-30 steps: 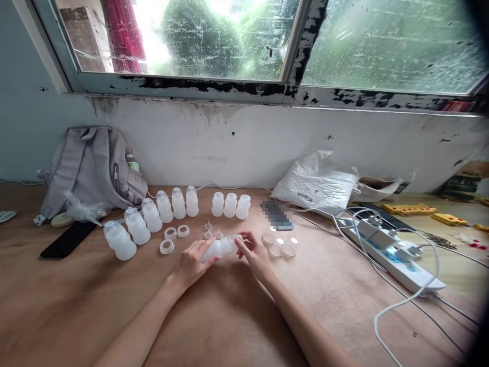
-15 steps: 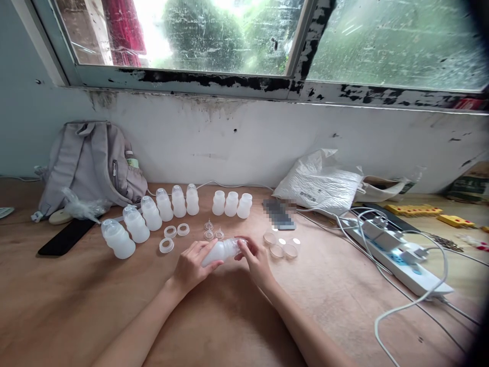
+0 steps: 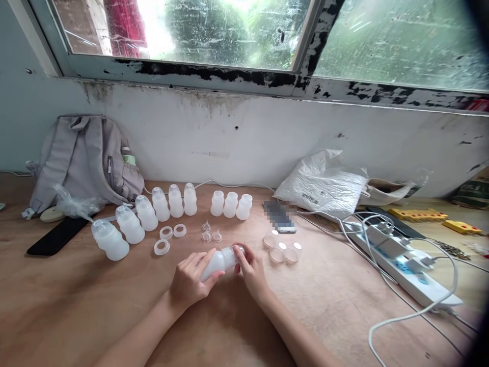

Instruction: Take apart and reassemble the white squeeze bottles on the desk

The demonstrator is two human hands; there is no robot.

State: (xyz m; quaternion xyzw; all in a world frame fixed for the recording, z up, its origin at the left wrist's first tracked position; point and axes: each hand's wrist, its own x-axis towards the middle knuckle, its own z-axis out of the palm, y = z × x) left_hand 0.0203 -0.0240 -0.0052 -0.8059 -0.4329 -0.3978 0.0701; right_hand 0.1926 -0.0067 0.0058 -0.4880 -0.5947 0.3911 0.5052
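A frosted white baby bottle [image 3: 217, 263] lies tilted between my two hands, above the table. My left hand [image 3: 193, 278] is closed around its body. The fingers of my right hand [image 3: 249, 265] grip its clear top end, covering much of it. Just beyond my hands lie clear nipples [image 3: 206, 236] in a small group, with white collar rings [image 3: 162, 247] to their left. Clear round caps [image 3: 277, 255] rest to the right. Capped bottles [image 3: 130, 224] stand in a curved row at the left, and three bottles without caps [image 3: 231, 204] stand at the back.
A grey backpack [image 3: 84, 158] and a black phone [image 3: 57, 237] are at the left. A partly blurred phone [image 3: 286, 228] and a silver plastic bag [image 3: 321, 183] lie at the back right. A power strip [image 3: 408, 270] with looping white cables occupies the right side.
The held bottle has come slightly nearer to me and tilted more upward. My right fingers have shifted a little on its top end. The camera view has moved slightly.
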